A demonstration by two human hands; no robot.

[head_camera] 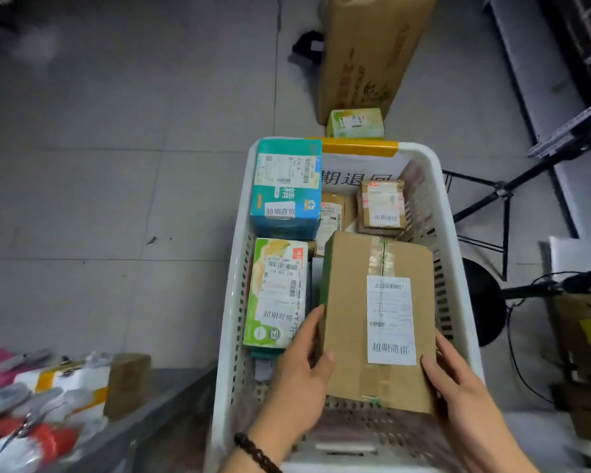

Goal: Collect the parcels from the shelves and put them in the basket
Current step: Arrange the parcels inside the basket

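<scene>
Your left hand [297, 380] and right hand [458, 387] grip the near end of the brown cardboard parcel [348, 319], thumbs on top, over the white plastic basket's [458, 268] near-right part. Its long axis runs away from you, with the label facing up.

A brown taped parcel [377, 322], white-labelled, sits between the left hand [297, 380] and right hand [458, 387], inside the white basket [458, 268].

Light: diffuse, rather dim, even; shadows soft. Glare: pale sheen on floor [31, 46] up-left of basket [240, 220]. Blur: parcels [48, 397] lower-left of basket smeared; basket contents sharp. Distortion: shelving [560, 124] right of basket bows, wide-angle edges.
</scene>
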